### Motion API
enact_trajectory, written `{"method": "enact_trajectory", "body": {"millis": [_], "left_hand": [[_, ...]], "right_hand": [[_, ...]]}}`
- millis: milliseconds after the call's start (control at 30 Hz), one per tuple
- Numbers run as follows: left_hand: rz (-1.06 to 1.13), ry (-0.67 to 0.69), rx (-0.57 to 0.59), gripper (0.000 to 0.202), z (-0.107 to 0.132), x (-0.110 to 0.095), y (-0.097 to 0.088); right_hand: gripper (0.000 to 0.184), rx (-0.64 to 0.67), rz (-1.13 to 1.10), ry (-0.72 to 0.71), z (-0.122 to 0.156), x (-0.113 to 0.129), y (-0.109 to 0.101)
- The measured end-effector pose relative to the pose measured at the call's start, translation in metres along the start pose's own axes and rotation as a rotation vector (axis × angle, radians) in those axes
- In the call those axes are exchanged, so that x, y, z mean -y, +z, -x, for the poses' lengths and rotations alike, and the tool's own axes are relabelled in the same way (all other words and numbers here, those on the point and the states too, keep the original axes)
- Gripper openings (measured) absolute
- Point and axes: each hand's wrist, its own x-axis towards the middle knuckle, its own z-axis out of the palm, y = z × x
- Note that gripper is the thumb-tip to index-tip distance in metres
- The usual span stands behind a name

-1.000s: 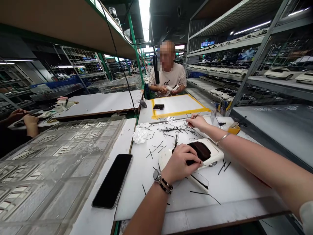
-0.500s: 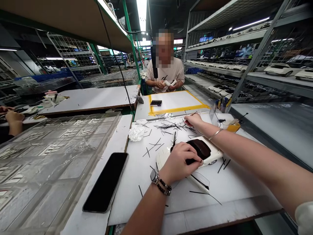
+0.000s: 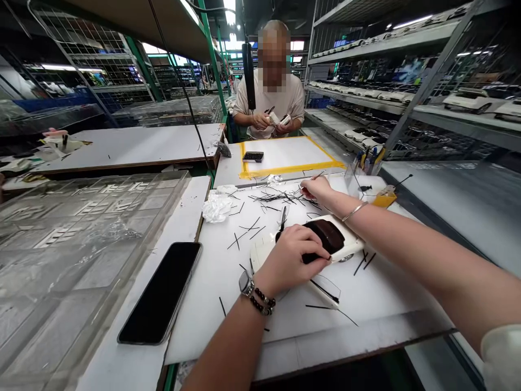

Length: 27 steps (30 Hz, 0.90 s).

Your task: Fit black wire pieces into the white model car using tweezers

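Observation:
A white model car (image 3: 264, 247) with a dark roof (image 3: 331, 236) lies on the white work surface, its doors spread open. My left hand (image 3: 295, 252) rests over the car, thumb and forefinger closed together at its near side; the palm hides part of the cabin. Beyond the car, my right hand (image 3: 316, 188) is at the edge of a pile of thin black strips (image 3: 277, 196), fingers pinched. A slim thing shows above those fingers, too small to name. An open car door (image 3: 325, 293) with a clear window juts toward me.
A black phone (image 3: 163, 293) lies at left beside clear plastic trays (image 3: 93, 271) of white parts. Crumpled white tissue (image 3: 217, 206) sits left of the strips. Across the bench, a person (image 3: 268, 103) handles small white parts. Racks of model cars (image 3: 466, 100) stand at right.
The view has shifted, so the bench things appear lower-left to upper-left of before. My left hand stays on the car; my right hand stays by the strips, moved little.

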Motion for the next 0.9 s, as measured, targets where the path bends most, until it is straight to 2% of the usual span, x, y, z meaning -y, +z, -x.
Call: {"method": "enact_trajectory", "body": {"millis": [433,900], "left_hand": [[-0.018,-0.047,-0.001,0.006,0.001,-0.003,-0.002],[-0.031,-0.055,-0.010,0.006,0.002,-0.005,-0.002]], "right_hand": [[0.022,-0.039,0.011,-0.030,0.009,0.004,-0.001],[0.023,-0.041,-0.116,-0.005,0.015,0.006,0.000]]}}
